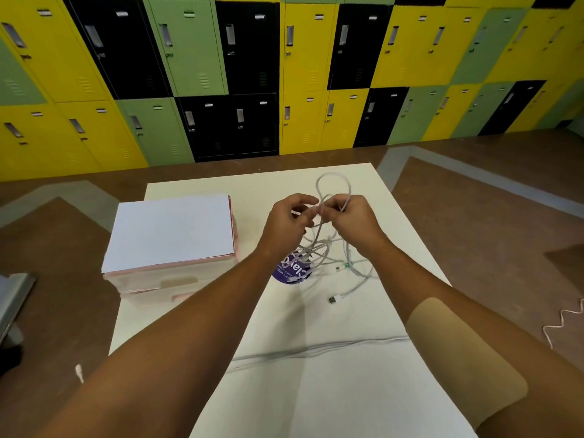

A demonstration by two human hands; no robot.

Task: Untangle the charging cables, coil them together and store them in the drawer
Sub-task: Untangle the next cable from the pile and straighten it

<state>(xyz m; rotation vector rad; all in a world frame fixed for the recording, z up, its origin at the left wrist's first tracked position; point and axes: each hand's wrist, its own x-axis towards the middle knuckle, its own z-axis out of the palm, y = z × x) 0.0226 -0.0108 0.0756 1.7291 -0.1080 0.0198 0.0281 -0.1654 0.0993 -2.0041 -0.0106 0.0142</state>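
A tangle of white charging cables lies on the white table, partly lifted. My left hand and my right hand are raised side by side over the tangle, each pinching cable strands where they meet. A loop of cable arcs up beyond my fingers. Loose ends trail toward me, one ending in a USB plug, another in a small connector with a green mark. A pink and white drawer unit stands on the table's left side, its drawers closed.
A round purple sticker sits on the table under the tangle. A thin cable crosses the table near me. Another white cable lies on the brown floor at right. Coloured lockers line the far wall.
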